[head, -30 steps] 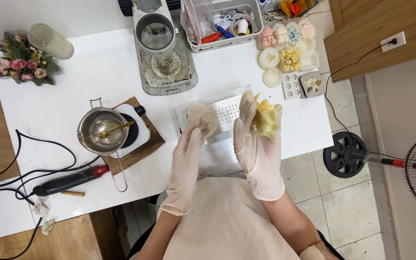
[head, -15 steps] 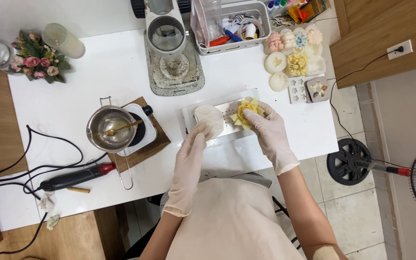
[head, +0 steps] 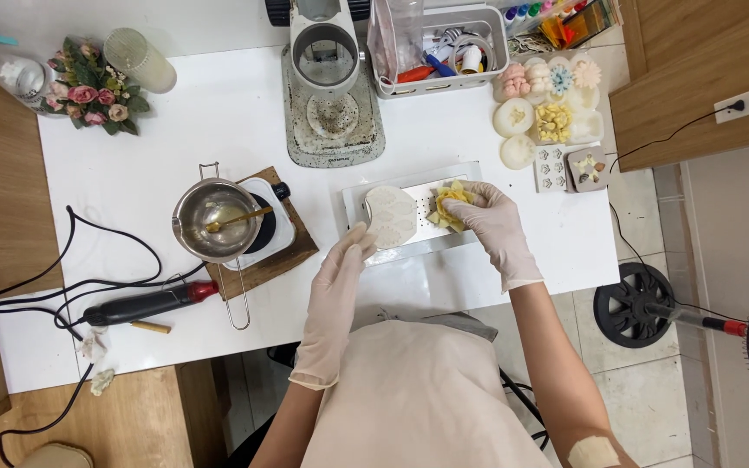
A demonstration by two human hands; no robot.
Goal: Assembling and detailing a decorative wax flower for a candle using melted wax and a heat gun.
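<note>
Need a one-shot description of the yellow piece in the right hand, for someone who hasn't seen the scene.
Start at the white table and find the metal tray near its front edge, before the person. At the tray's right end, the gloved right hand pinches a yellow flower-shaped piece. It is the only yellow thing on the tray; the mould beside it is pale white.

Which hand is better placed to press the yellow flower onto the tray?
Probably the right hand: it already grips the yellow flower over the metal tray. The left hand only touches the white mould beside it.
</note>
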